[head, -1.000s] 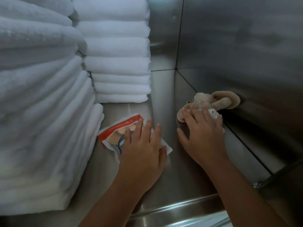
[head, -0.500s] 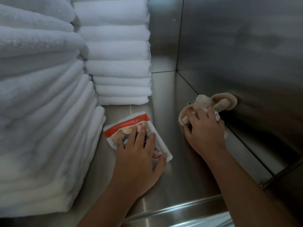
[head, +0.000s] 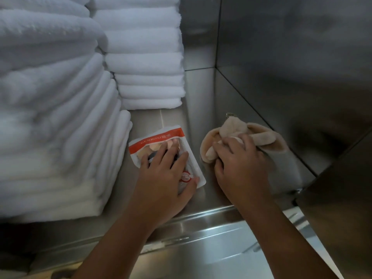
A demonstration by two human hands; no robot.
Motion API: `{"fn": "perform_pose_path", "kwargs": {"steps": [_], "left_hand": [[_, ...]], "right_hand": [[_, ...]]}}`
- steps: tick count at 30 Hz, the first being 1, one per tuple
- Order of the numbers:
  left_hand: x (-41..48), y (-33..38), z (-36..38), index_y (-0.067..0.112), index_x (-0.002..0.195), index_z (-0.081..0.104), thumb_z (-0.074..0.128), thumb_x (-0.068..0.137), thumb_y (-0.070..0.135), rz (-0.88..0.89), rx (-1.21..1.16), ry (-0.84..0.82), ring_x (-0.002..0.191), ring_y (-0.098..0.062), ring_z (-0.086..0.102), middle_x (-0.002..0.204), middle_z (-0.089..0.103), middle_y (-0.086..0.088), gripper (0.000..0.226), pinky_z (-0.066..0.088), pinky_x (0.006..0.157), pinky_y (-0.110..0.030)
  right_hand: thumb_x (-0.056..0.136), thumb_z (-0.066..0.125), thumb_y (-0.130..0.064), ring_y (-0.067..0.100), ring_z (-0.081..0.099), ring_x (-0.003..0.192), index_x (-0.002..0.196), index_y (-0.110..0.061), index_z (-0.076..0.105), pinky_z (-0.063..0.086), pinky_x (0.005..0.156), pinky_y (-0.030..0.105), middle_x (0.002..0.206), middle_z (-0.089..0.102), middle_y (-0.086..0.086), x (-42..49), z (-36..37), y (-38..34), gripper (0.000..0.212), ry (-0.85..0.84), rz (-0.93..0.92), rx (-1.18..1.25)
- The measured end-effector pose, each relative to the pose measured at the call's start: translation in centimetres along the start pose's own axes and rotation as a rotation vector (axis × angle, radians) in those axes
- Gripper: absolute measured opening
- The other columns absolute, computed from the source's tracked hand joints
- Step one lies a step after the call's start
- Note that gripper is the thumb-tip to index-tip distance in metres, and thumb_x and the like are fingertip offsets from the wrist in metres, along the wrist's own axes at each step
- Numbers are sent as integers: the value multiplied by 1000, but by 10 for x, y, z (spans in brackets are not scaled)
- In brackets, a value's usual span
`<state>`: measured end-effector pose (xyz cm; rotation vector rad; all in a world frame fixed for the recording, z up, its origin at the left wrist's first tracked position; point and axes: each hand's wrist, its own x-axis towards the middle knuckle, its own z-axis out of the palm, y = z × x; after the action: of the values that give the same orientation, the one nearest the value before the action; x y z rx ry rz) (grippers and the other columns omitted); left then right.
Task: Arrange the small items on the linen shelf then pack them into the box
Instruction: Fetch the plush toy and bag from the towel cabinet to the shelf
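A flat white packet with an orange band (head: 159,137) lies on the steel shelf (head: 203,97). My left hand (head: 167,178) rests flat on it, fingers straight and spread, thumb at its lower right corner. To the right sits a beige plush toy with long ears (head: 237,129), a small metal ring at its top. My right hand (head: 239,168) covers the toy's lower half, fingers curled round its body. The toy lies near the shelf's right wall. No box is in view.
Two stacks of folded white towels fill the left: a tall near stack (head: 56,117) and a stack further back (head: 143,57). Steel walls (head: 291,67) close the back and right. The shelf's front lip (head: 201,218) runs below my hands.
My left hand slid forward onto the packet and now lies flat over it. My right hand closed further round the plush toy, which shifted slightly left, away from the wall.
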<state>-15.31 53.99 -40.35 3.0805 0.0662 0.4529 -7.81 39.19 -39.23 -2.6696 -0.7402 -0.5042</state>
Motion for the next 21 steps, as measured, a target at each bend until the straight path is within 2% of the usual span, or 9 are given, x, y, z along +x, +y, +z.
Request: {"fn": "perform_pose_path", "kwargs": {"steps": [4, 7, 9, 11, 13, 15, 17, 19, 21], "left_hand": [[-15, 9, -7, 10, 125, 59, 32, 86, 52, 25, -10, -17, 128, -34, 43, 136, 50, -14, 63, 33, 102, -58], [-25, 16, -13, 10, 127, 58, 32, 86, 53, 42, -14, -23, 128, -34, 43, 136, 50, -13, 64, 34, 101, -60], [-33, 19, -16, 11, 128, 57, 33, 87, 57, 49, -26, -30, 128, -35, 42, 137, 48, -13, 66, 34, 100, -62], [-40, 20, -19, 11, 129, 55, 40, 86, 64, 67, -28, -32, 128, -36, 41, 138, 47, -13, 70, 34, 99, -63], [-47, 19, -22, 11, 130, 54, 44, 80, 67, 92, -32, -35, 128, -37, 41, 138, 47, -14, 76, 35, 97, -64], [-52, 17, -26, 10, 132, 52, 45, 73, 69, 102, -21, -51, 129, -38, 40, 139, 44, -16, 84, 35, 97, -64], [-56, 16, -28, 8, 133, 51, 49, 71, 70, 106, 11, -49, 128, -38, 40, 139, 44, -17, 87, 35, 97, -63], [-60, 16, -28, 6, 132, 51, 63, 68, 62, 102, 36, -39, 128, -37, 41, 138, 45, -18, 86, 36, 97, -61], [-61, 17, -26, 5, 131, 52, 76, 65, 51, 90, 40, -30, 126, -38, 44, 136, 48, -18, 84, 40, 95, -60]], "right_hand": [[79, 69, -13, 40, 57, 105, 100, -4, 70, 51, 73, 45, 103, 68, 15, -20, -8, -12, 22, -12, -20, 12], [87, 62, -22, 38, 50, 115, 114, -8, 64, 47, 86, 45, 117, 63, 13, -34, -13, -16, 30, -84, -9, -42], [96, 45, -34, 31, 34, 130, 132, -16, 49, 35, 102, 42, 138, 48, 7, -42, -18, -20, 41, -200, 4, -54], [98, 33, -42, 26, 21, 138, 140, -22, 36, 23, 111, 37, 148, 33, 1, -47, -21, -22, 47, -249, 12, -28], [96, 39, -41, 27, 25, 137, 137, -19, 42, 23, 111, 40, 148, 35, 3, -50, -27, -24, 47, -267, 10, 24], [91, 55, -33, 35, 41, 128, 125, -11, 57, 34, 104, 51, 138, 49, 11, -50, -36, -20, 40, -188, 2, 127], [85, 59, -34, 39, 47, 122, 117, -10, 64, 37, 97, 61, 131, 55, 14, -46, -41, -10, 40, -117, -57, 112], [83, 51, -43, 38, 37, 131, 123, -13, 60, 30, 101, 64, 139, 47, 12, -41, -43, 0, 51, -211, -133, 88], [89, 35, -57, 32, 16, 141, 135, -21, 47, 18, 111, 56, 151, 28, 5, -41, -38, 5, 59, -346, -138, 95]]}}
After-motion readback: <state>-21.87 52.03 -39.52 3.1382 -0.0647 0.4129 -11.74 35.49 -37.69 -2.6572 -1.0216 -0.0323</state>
